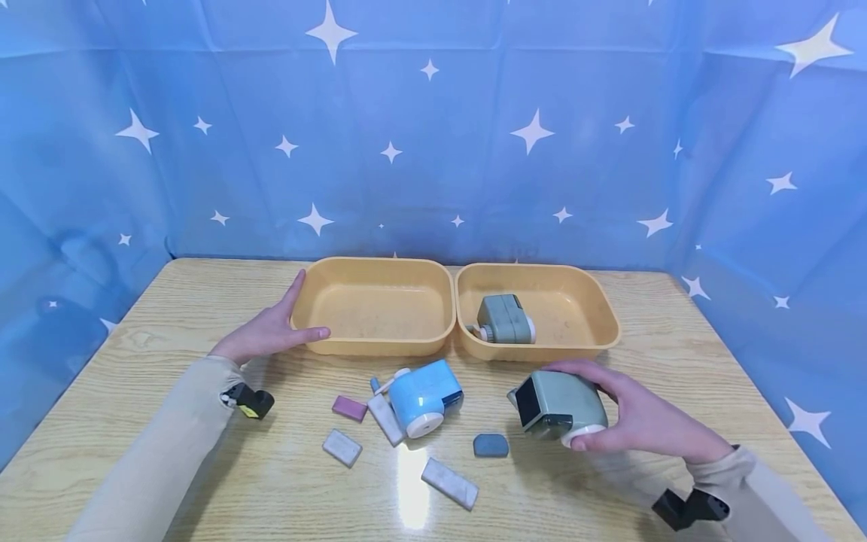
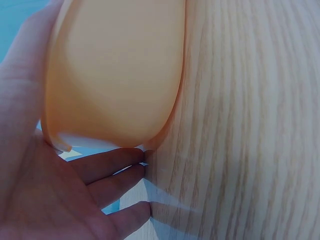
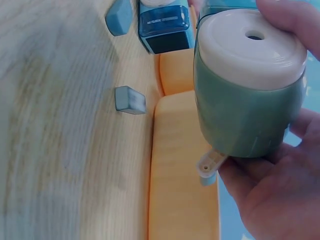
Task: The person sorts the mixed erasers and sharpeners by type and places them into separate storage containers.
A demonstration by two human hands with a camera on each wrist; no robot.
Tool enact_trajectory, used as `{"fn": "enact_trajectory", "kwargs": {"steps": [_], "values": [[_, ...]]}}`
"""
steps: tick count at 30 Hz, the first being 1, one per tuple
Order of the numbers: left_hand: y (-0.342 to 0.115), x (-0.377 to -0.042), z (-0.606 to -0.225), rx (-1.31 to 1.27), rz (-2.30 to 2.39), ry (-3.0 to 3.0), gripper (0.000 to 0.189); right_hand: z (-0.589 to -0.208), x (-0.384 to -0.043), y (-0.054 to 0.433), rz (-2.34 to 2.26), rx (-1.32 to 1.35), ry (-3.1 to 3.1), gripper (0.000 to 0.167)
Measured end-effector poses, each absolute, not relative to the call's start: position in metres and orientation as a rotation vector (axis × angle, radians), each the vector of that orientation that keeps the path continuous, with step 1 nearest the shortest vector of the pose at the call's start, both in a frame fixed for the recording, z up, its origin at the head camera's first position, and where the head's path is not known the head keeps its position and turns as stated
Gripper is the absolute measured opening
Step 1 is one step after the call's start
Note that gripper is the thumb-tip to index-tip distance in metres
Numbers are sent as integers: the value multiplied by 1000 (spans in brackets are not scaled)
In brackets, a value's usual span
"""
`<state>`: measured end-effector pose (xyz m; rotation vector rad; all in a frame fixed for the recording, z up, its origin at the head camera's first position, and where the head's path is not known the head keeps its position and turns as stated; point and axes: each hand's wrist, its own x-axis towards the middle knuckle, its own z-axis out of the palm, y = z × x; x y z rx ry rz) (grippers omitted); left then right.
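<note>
My right hand (image 1: 643, 414) grips a grey-green crank pencil sharpener (image 1: 565, 403), thumb near its white round end. In the right wrist view, that sharpener (image 3: 247, 110) shows a hole in the white cap and a small crank handle (image 3: 212, 164). My left hand (image 1: 274, 327) spreads its fingers along the left end of the left tan bin (image 1: 372, 347), thumb over the near rim. The left wrist view shows its fingers (image 2: 115, 165) by the bin's wall. A second grey-green sharpener (image 1: 504, 320) lies in the right tan bin (image 1: 569, 351).
Between the hands, a blue crank sharpener (image 1: 420, 395) lies on the wooden table. Around it are a purple eraser-like block (image 1: 349, 408), a dark blue one (image 1: 491, 445) and several grey ones, such as a grey block (image 1: 450, 483). A blue starry curtain (image 1: 433, 150) stands behind.
</note>
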<state>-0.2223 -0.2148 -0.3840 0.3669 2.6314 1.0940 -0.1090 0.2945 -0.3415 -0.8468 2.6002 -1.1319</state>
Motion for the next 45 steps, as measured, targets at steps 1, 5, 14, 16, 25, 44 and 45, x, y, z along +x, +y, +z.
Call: {"fn": "enact_trajectory", "kwargs": {"steps": [1, 5, 14, 16, 25, 44, 45], "values": [[-215, -222, -384, 368, 1098, 2629, 116, -341, -110, 294, -1133, -851, 2600, 79], [-215, -222, -384, 368, 1098, 2627, 115, -337, -113, 295, -1144, -879, 2589, 81], [-214, -222, -383, 364, 1089, 2629, 116, -326, -121, 297, -1134, -845, 2605, 80], [-214, -222, -383, 358, 1086, 2629, 116, -324, -124, 298, -1112, -834, 2628, 80], [-214, -222, -383, 365, 1075, 2641, 115, -316, -137, 302, -1038, -779, 2686, 78], [-216, -222, -384, 378, 1059, 2653, 114, -309, -157, 304, -961, -733, 2748, 79], [-216, -223, -384, 379, 1060, 2653, 114, -309, -158, 305, -959, -732, 2750, 79]]}}
